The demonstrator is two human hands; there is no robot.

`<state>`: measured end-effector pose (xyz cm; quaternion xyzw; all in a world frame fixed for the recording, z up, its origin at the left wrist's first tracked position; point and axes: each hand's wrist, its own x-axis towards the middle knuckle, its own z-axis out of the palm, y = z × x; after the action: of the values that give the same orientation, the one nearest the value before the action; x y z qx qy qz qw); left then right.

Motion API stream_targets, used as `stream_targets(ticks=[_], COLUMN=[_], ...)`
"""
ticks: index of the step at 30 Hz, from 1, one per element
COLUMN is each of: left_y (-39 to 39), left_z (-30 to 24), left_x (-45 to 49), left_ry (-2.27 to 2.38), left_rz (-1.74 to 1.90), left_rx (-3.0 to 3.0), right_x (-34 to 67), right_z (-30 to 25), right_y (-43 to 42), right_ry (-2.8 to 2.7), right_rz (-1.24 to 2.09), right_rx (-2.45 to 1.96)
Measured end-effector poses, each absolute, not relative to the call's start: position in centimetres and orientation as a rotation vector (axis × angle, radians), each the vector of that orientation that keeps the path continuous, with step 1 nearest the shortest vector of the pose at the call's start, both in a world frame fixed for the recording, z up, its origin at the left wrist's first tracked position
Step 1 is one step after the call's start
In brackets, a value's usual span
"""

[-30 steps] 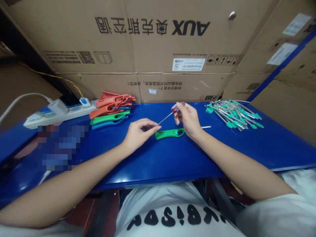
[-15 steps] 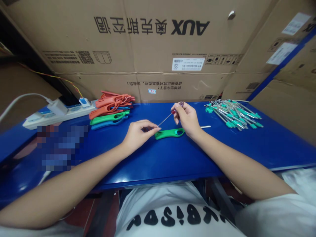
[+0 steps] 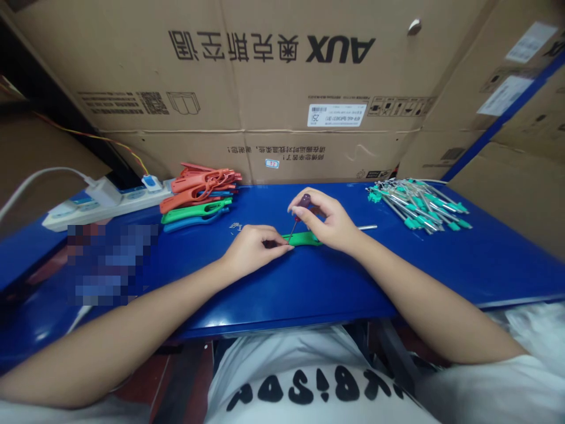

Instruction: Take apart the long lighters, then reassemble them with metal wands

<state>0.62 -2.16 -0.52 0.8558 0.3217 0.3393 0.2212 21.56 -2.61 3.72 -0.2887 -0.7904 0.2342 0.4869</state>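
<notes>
A green plastic lighter body lies flat on the blue table in front of me, its metal tube sticking out to the right beyond my wrist. My right hand is closed around the dark red handle of a screwdriver. The shaft slants down to the left end of the lighter body, where the tip meets it. At that same end, my left hand has thumb and index finger closed beside the tip. Whether a screw sits under the tip is hidden. Small metal screws lie just behind my left hand.
Orange, green and blue lighter bodies are piled at the back left, before a white power strip. Metal tubes with teal parts are heaped at the back right. A cardboard wall stands behind the table.
The screwdriver has swung steeper and its tip has come down onto the lighter body. My left hand has moved down and slightly right with the tip, uncovering the small screws.
</notes>
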Motion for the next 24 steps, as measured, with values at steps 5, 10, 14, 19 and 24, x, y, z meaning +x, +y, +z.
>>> stream_targets(ticks=[5, 10, 14, 19, 24], left_y=[-2.5, -2.6, -2.1, -0.4, 0.7], left_z=[-0.3, 0.0, -0.1, -0.3, -0.3], left_x=[0.7, 0.7, 0.5, -0.2, -0.9], left_ry=[0.832, 0.808, 0.761, 0.781, 0.745], left_rz=[0.847, 0.763, 0.800, 0.921, 0.748], left_rx=[2.383, 2.402, 2.382, 2.415, 2.500], right_x=[21.3, 21.5, 21.4, 21.2, 21.3], right_z=[3.5, 3.6, 3.5, 2.9, 2.6], right_y=[-3.1, -3.6, -3.9, -3.5, -3.2], right_ry=[-1.915, -2.064, -2.139, -1.995, -1.865], right_rz=[0.304, 0.208, 0.374, 0.285, 0.301], right_rx=[-0.702, -0.624, -0.608, -0.682, -0.728])
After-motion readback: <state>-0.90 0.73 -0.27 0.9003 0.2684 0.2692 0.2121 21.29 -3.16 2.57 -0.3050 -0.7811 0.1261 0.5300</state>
